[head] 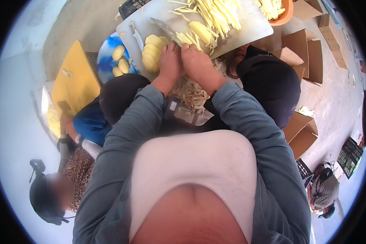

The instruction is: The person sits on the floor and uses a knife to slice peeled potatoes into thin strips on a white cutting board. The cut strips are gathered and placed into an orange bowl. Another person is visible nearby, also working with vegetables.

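Note:
A kitchen knife (164, 26) points away and to the left across a white cutting board (253, 30). Its blade runs back to the fingers of my right hand (199, 62), which closes around its hidden handle end. Cut potato sticks (186, 39) lie just beyond those fingers. Close beside it, my left hand (170, 59) rests with curled fingers against the right edge of overlapping potato slices (151, 55); whether it grips anything is hidden. A partly cut potato stack (200, 32) and a large heap of potato sticks (221, 15) lie farther back.
A white-handled tool (136, 36) lies at the board's left. Peeled potatoes (118, 53) sit in a blue-and-white basin (105, 48). An orange basin (288, 13) holds sticks. Peelings (190, 91) lie between my knees. Cardboard boxes (299, 58) stand right; another person (76, 180) sits left.

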Available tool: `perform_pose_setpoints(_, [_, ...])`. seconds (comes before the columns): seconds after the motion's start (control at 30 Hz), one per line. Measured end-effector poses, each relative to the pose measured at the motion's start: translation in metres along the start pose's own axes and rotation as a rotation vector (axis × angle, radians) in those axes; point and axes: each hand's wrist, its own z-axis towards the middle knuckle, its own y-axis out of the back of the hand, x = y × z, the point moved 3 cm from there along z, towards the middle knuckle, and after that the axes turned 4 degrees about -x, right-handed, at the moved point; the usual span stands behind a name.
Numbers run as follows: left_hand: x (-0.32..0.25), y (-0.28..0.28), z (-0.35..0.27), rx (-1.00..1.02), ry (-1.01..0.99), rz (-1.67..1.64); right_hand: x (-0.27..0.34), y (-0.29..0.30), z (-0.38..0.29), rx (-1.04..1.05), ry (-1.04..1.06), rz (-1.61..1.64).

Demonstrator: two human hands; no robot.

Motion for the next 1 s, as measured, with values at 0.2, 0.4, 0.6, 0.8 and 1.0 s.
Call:
perform_pose_setpoints(0.2, [0.001, 0.0, -0.003, -0.01, 0.086, -0.09, -0.026, 0.0, 0.008, -0.072, -0.007, 0.126])
perform_pose_setpoints(0.4, [0.002, -0.002, -0.004, -0.017, 0.101, -0.111, -0.029, 0.012, -0.002, -0.031, -0.009, 0.101])
perform_pose_setpoints(0.6, [0.005, -0.004, -0.004, -0.013, 0.099, -0.059, -0.006, 0.034, -0.021, 0.0, 0.071, 0.028])
perform_pose_setpoints(0.8, [0.006, -0.01, -0.003, -0.018, 0.093, -0.045, -0.001, 0.032, -0.022, 0.048, 0.046, 0.005])
perform_pose_setpoints(1.0, [0.008, -0.012, -0.004, -0.006, 0.095, -0.041, 0.0, 0.029, -0.019, 0.034, 0.029, 0.051])
